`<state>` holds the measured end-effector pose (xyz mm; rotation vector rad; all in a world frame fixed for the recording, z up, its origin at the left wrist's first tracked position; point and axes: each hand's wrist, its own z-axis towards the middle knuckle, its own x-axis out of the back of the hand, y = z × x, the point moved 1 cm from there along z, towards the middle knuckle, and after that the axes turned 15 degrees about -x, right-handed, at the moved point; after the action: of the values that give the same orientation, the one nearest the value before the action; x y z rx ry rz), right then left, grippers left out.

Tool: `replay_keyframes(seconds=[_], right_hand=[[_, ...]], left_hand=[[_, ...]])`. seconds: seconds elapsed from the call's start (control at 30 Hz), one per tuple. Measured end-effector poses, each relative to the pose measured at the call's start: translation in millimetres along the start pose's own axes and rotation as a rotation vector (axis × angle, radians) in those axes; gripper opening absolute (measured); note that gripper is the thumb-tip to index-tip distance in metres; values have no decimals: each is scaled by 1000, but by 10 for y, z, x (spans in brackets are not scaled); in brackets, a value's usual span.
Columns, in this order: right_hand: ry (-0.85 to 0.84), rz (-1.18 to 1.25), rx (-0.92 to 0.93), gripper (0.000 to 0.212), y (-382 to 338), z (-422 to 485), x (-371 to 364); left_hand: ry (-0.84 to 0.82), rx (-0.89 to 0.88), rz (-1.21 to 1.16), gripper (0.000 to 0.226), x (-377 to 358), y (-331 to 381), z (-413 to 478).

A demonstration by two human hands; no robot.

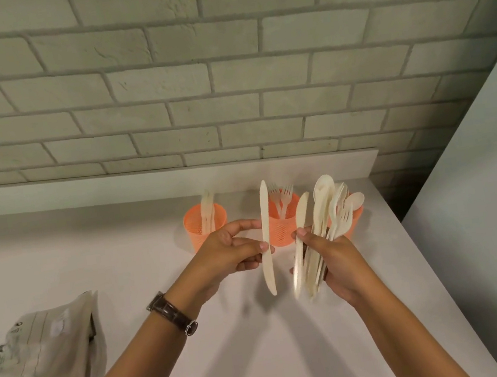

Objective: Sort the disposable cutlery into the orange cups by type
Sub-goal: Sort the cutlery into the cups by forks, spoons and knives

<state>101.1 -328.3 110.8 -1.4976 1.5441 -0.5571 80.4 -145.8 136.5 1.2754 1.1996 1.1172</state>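
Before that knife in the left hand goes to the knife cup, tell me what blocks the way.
Nothing visible does. The left hand holds the knife upright, and the left cup, already holding knives, stands behind it with its mouth open. The middle cup with forks sits off to the right.

Left hand (230, 251): one knife (267, 243) pinched upright at its fingertips. Right hand (330, 256): mixed cutlery bundle (321, 235) fanned above its fingers. Three orange cups (206, 226) beyond the fingertips.
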Motion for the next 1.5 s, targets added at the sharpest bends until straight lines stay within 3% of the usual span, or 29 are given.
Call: replay_keyframes(seconds=[0.1,0.23,0.37,0.53,0.7,0.9,1.07,1.3,1.5], right_hand=[[28,-33,-12,27,23,27,41],[43,-47,-15,9,36,28,53],[10,-53,-14,12,35,-27,43],[-19,-62,-26,13,54,-50,28],[-35,-73,-40,13,92,-31,-4],[-36,-86,-25,12,145,-13,-64],[-33,-62,-10,9,188,7,-163],[-45,-47,-9,13,176,23,-192],[-38,-10,-20,15,166,8,-58]], left_hand=[[-19,-16,18,16,8,23,13],[47,-127,91,22,24,21,45],[103,-252,179,14,165,83,73],[99,-100,-57,8,267,74,43],[138,5,-320,20,270,-28,29],[155,-107,-57,9,152,-123,6],[127,-190,142,28,-75,-180,-68],[154,-212,178,39,-124,-221,-61],[400,-164,20,76,461,-218,241]])
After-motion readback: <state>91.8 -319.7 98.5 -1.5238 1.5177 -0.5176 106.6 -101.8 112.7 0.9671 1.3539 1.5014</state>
